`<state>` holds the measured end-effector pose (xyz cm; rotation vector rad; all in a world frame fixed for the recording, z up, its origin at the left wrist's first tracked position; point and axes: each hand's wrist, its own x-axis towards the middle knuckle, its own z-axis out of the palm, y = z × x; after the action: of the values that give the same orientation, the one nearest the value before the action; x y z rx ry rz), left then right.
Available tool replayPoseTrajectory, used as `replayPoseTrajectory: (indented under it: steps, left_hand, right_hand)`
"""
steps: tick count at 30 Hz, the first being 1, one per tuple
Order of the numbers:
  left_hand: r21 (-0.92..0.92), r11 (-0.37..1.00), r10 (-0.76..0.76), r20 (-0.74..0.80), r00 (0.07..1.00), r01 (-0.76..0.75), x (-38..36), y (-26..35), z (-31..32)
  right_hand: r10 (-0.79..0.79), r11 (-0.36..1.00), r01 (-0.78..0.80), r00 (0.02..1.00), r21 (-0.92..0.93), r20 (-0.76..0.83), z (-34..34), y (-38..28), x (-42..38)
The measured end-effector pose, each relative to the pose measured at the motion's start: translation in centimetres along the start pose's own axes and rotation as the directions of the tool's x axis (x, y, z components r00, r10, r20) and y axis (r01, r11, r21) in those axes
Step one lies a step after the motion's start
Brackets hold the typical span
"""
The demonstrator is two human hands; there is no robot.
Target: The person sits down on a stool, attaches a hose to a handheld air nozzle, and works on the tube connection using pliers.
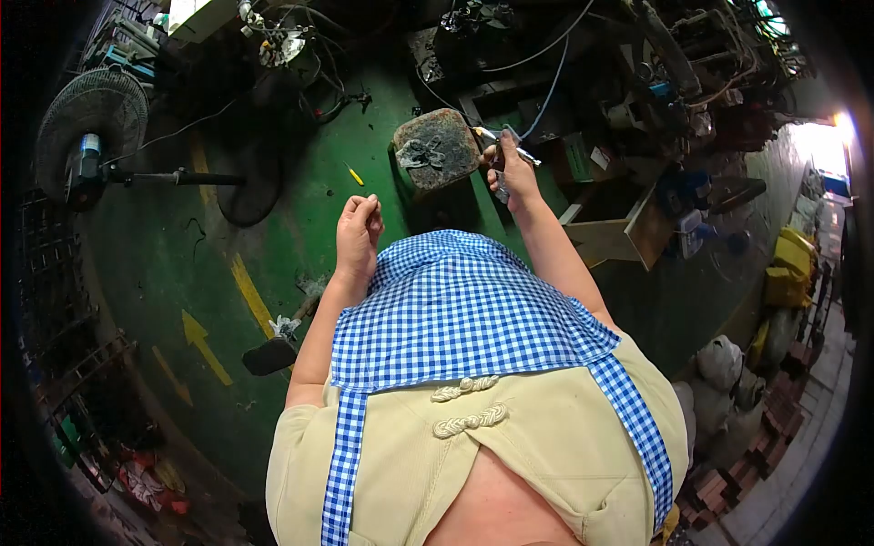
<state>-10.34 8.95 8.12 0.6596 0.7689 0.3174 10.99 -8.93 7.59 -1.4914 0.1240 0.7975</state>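
My right hand (517, 173) is closed around a slim silvery object (528, 157). A crumpled clear or silvery bit shows below its fingers; its kind is too small to tell. Just left of that hand stands a worn stool (437, 173) with a scuffed dark top, and a dark ragged piece (422, 155) lies on it. Thumb and fingers of my left hand (359, 237) are pinched together above the floor, and whatever they hold, if anything, is hidden. A small yellow-handled tool (356, 176) with a thin tip lies on the green floor beyond my left hand.
A standing fan (94, 127) with its round base (250, 189) is at the left. Dark machinery (674, 82) and cables fill the upper right. An open cardboard box (628, 232) sits right of my arm. Yellow arrows (205, 346) mark the floor.
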Motion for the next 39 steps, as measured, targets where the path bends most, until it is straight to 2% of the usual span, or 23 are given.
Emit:
replayPoseTrajectory:
  steps: [6,9,15,24,39]
  left_hand:
    - [0.002,1.000,-0.002,0.014,1.000,0.002,0.3,-0.2,-0.2]
    - [0.003,1.000,-0.001,0.009,1.000,0.001,0.3,-0.2,-0.1]
    - [0.012,1.000,-0.001,-0.001,1.000,0.001,0.3,-0.3,-0.1]
    - [0.016,1.000,-0.006,-0.018,1.000,0.006,0.2,-0.5,0.2]
    - [0.023,1.000,-0.018,-0.009,1.000,0.018,0.5,-0.4,0.3]
  right_hand:
    - [0.011,0.999,-0.015,0.996,-0.036,-0.088,0.1,0.4,0.1]
    - [-0.016,0.999,0.013,0.998,-0.052,-0.065,-0.4,0.5,0.4]
    - [-0.031,0.998,0.035,0.997,0.053,-0.066,-0.6,1.4,1.0]
    - [-0.033,0.999,0.032,0.991,-0.015,-0.130,-0.6,1.7,1.2]
    - [-0.022,0.999,0.018,0.993,-0.035,-0.114,-0.7,2.2,1.7]
